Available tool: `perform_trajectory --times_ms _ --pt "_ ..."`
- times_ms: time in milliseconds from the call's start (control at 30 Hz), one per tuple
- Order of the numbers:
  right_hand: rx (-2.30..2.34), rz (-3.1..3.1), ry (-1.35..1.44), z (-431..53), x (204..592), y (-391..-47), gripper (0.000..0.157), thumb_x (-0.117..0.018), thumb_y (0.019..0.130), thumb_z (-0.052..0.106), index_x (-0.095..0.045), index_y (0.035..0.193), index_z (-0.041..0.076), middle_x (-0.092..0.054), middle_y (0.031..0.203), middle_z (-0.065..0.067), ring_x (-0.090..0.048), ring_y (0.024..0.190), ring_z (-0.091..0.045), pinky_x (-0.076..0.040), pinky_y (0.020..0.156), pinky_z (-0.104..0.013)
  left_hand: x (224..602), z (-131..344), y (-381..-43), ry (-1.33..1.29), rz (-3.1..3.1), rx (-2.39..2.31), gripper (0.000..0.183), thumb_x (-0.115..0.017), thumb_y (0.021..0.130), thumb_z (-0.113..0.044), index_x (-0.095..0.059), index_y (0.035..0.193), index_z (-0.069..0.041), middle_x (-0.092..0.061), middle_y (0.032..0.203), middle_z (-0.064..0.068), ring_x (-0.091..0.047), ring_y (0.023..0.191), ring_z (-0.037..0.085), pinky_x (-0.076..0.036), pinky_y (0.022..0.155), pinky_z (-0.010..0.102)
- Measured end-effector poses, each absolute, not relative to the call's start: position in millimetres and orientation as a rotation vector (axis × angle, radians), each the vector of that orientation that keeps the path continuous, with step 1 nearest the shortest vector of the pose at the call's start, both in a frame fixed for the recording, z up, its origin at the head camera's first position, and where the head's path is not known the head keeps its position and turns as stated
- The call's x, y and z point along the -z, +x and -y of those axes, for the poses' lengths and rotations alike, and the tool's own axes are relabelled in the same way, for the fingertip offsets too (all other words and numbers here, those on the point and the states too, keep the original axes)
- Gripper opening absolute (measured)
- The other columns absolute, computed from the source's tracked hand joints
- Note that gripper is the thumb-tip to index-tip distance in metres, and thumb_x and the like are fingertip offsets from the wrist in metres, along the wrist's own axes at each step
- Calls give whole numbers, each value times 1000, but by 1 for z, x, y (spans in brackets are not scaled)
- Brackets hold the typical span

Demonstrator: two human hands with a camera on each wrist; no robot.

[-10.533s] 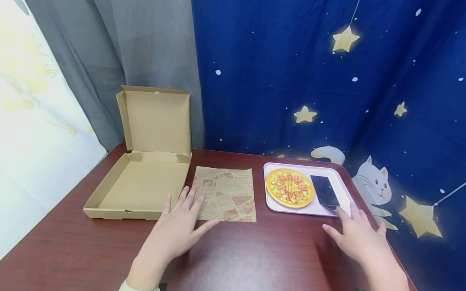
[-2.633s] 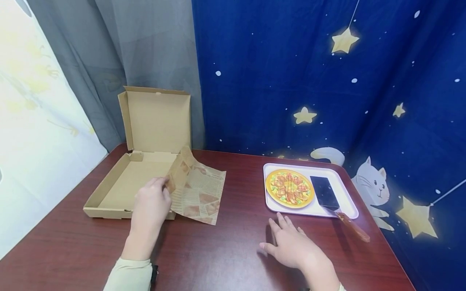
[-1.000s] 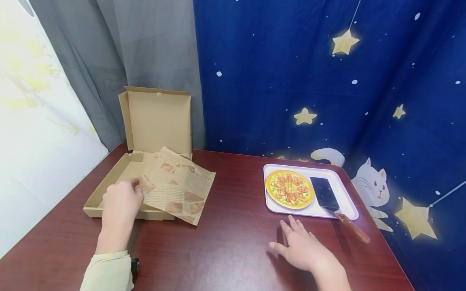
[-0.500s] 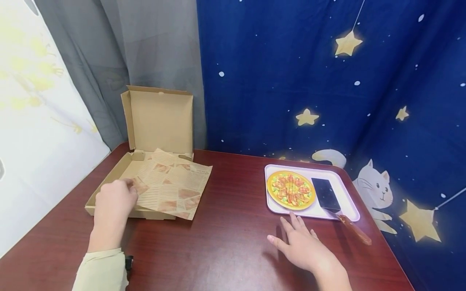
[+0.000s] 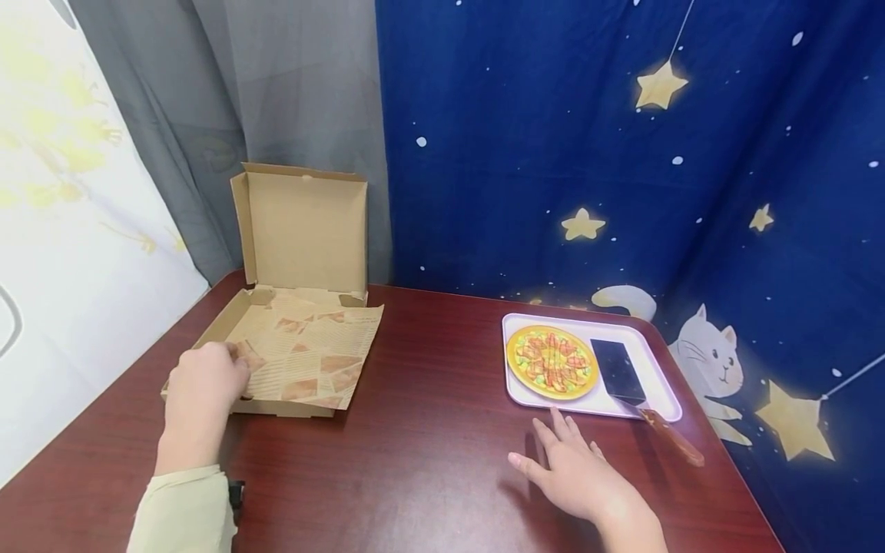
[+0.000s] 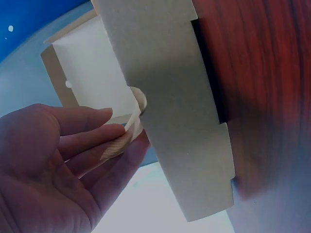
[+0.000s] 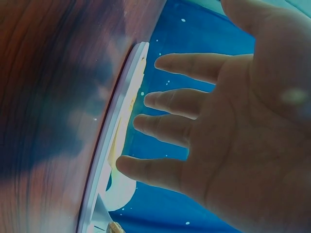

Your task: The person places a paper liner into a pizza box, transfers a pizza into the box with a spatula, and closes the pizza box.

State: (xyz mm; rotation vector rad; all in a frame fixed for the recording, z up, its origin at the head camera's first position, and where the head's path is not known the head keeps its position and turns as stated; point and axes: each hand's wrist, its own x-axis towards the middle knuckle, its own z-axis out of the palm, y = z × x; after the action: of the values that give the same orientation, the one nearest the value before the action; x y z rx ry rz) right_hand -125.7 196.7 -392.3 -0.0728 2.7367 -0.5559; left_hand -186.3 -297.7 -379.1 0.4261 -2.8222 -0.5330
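Note:
My left hand (image 5: 207,380) pinches the left front corner of a newsprint-patterned sheet of paper (image 5: 311,346) above the front wall of a cardboard pizza box (image 5: 307,230). The sheet lies over the box's base, its right edge jutting past the right wall. In the left wrist view, thumb and fingers of the left hand (image 6: 63,160) meet on the curled paper (image 6: 119,143) beside the box wall (image 6: 170,107). My right hand (image 5: 577,476) hovers, fingers spread and holding nothing, in front of a white tray (image 5: 651,367). The right wrist view shows this right hand (image 7: 233,126) apart from the tray rim (image 7: 114,114).
On the tray sit a round pizza (image 5: 553,361) with an orange rim and a spatula (image 5: 615,369), whose wooden handle (image 5: 674,438) overhangs the front edge. The box lid stands upright at the back. Curtains hang behind the dark red table (image 5: 429,453).
Earlier the paper lay flat on the table. The left hand has since taken it and drawn it left over the box base. Lately it dropped lower. The right hand left the spatula handle area, moving left.

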Motion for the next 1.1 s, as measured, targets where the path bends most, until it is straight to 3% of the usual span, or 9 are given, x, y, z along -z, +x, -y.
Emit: perform_trajectory --times_ms 200,300,433,600,733,833,933,1033,1100 --pt "563 -2731 -76 -197 392 -124 92 -58 97 73 -49 158 4 -22 174 -30 -17 162 -54 -18 123 -81 380 308 -189 525 2893 577 34 -54 103 -32 -65 83 -7 -62 107 44 -63 85 66 -47 51 58" --pt "559 -2737 -75 -197 393 -124 91 -59 97 72 -49 158 4 -23 174 -30 -17 162 -54 -19 122 -81 380 312 -190 532 2903 574 38 -51 104 -32 -67 88 -1 -61 109 48 -63 87 68 -50 55 62" --pt "554 -2736 -73 -197 392 -124 91 -59 97 72 -49 158 4 -23 173 -30 -18 162 -54 -19 122 -81 381 314 -189 498 2888 560 39 -51 103 -29 -63 80 1 -63 99 43 -63 81 60 -52 62 64" --pt "561 -2724 -67 -198 392 -124 92 -59 97 72 -49 158 4 -23 173 -30 -17 162 -54 -18 123 -81 378 315 -186 447 2875 554 35 -56 99 -23 -47 67 -11 -58 74 22 -57 69 42 -50 61 58" --pt "568 -2718 -57 -198 391 -124 92 -59 97 72 -48 158 4 -23 174 -30 -16 162 -54 -17 123 -80 374 316 -187 439 2888 541 33 -54 99 -22 -49 68 -10 -60 76 24 -59 70 45 -50 62 59" --pt "571 -2713 -56 -198 390 -124 93 -58 97 73 -48 158 3 -23 174 -30 -16 162 -55 -17 123 -80 374 318 -187 442 2899 538 30 -50 99 -21 -53 72 -8 -63 82 29 -61 73 48 -51 63 60" --pt "569 -2709 -57 -198 390 -123 93 -58 97 73 -49 158 3 -23 174 -30 -16 162 -55 -17 123 -80 375 319 -187 450 2929 556 31 -48 100 -22 -67 101 3 -66 106 40 -64 86 57 -53 70 63" --pt "566 -2707 -54 -199 390 -123 93 -58 97 73 -49 158 4 -23 174 -30 -17 162 -54 -18 123 -80 376 320 -188 466 2958 582 49 -49 101 -22 -58 136 11 -58 131 45 -62 104 66 -54 82 69" --pt "563 -2711 -59 -198 390 -123 92 -58 97 73 -49 158 4 -23 174 -30 -17 162 -55 -18 123 -81 377 320 -188 476 2972 587 56 -49 101 -23 -50 144 14 -52 140 47 -58 113 68 -53 87 71"
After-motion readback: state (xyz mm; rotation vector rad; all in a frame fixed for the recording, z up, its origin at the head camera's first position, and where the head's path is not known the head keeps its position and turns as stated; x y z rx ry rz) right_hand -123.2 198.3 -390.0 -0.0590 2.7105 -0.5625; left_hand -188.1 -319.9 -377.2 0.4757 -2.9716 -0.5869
